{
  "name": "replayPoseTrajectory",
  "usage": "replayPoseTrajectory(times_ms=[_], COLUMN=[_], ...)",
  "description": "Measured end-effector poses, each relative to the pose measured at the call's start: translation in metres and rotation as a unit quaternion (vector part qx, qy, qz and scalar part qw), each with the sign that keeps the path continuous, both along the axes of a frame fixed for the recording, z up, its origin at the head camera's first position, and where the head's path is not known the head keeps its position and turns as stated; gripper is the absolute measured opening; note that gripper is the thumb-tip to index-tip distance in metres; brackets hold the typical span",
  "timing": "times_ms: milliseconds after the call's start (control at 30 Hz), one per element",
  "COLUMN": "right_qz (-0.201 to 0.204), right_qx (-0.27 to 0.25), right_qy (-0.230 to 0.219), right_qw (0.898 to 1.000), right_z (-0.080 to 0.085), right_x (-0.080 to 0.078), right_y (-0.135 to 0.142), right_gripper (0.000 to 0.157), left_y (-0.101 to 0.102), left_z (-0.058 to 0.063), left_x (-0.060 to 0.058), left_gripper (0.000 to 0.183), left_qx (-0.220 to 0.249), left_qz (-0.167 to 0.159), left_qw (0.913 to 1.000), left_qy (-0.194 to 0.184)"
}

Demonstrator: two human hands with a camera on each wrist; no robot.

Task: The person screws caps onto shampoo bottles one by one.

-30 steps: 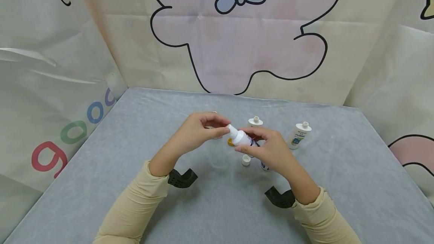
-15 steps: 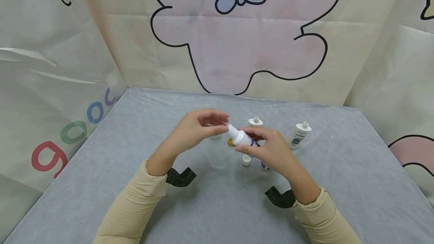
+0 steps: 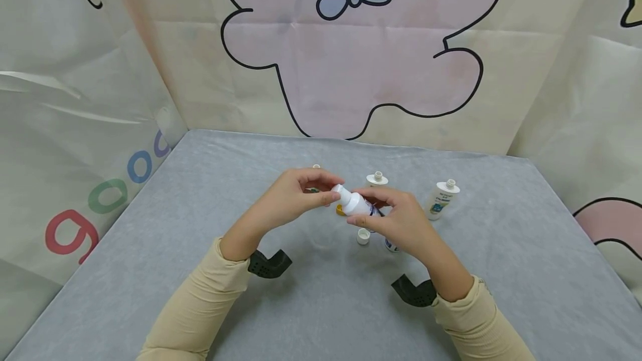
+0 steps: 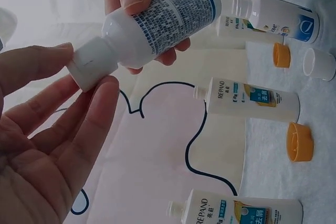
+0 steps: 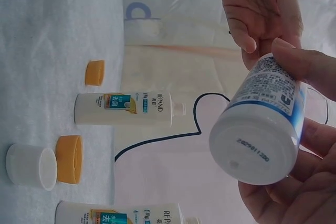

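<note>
A small white bottle [image 3: 360,205] with a blue-edged printed label is held tilted above the table, its white cap [image 4: 94,64] pointing left. My right hand [image 3: 401,217] grips the bottle's body; in the right wrist view the bottle's base faces the camera, with a stamped date on it. My left hand [image 3: 306,191] pinches the cap between thumb and fingertips, as the left wrist view shows closely. The cap sits on the bottle's neck.
Uncapped REPAND bottles [image 4: 254,98] stand on the grey cloth [image 3: 210,183] beyond the hands. Another white bottle with a blue label [image 4: 286,20] stands near the right hand. Orange caps [image 4: 300,142] and a loose white cap [image 3: 363,236] lie among them.
Half a second ago my left fingers were spread off the cap; now they have come back and pinch it again. My right hand and the bottle have stayed nearly still.
</note>
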State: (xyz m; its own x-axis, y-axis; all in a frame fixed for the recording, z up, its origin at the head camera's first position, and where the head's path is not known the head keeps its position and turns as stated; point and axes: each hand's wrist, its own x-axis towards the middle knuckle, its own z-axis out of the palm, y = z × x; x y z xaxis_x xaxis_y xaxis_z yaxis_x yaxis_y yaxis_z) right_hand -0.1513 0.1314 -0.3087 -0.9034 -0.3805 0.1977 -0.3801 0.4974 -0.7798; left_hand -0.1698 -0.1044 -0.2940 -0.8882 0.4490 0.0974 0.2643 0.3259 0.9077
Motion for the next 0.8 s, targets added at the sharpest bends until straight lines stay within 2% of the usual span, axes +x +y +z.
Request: replayPoseTrajectory(times_ms=[67, 200, 267, 500, 633, 800], right_qz=[0.000, -0.003, -0.004, -0.005, -0.002, 0.001], right_qx=[0.001, 0.005, 0.006, 0.004, 0.004, 0.003], right_qy=[0.000, -0.002, -0.002, -0.001, 0.001, 0.001], right_qw=[1.000, 1.000, 1.000, 1.000, 1.000, 1.000], right_z=[0.0002, 0.0005, 0.0005, 0.0002, -0.0001, 0.0000], right_x=[-0.0002, -0.0007, -0.0009, -0.0010, -0.0012, -0.0008], right_y=[0.0000, -0.0006, -0.0008, -0.0004, -0.0001, -0.0003], right_gripper=[0.036, 0.037, 0.037, 0.037, 0.037, 0.038], left_y=[-0.0010, -0.0021, -0.0020, 0.0008, 0.0018, 0.0011], left_z=[0.0006, 0.0012, 0.0014, 0.0007, 0.0005, 0.0005], left_x=[0.0004, 0.0006, 0.0005, 0.0000, 0.0011, 0.0025], left_gripper=[0.029, 0.042, 0.047, 0.031, 0.028, 0.029], left_qx=[0.001, 0.031, 0.040, 0.001, 0.003, 0.020], left_qz=[-0.007, -0.036, -0.040, -0.005, -0.015, -0.034], left_qw=[1.0000, 0.9989, 0.9983, 1.0000, 0.9999, 0.9992], left_qy=[-0.001, -0.005, -0.010, -0.004, 0.006, 0.001])
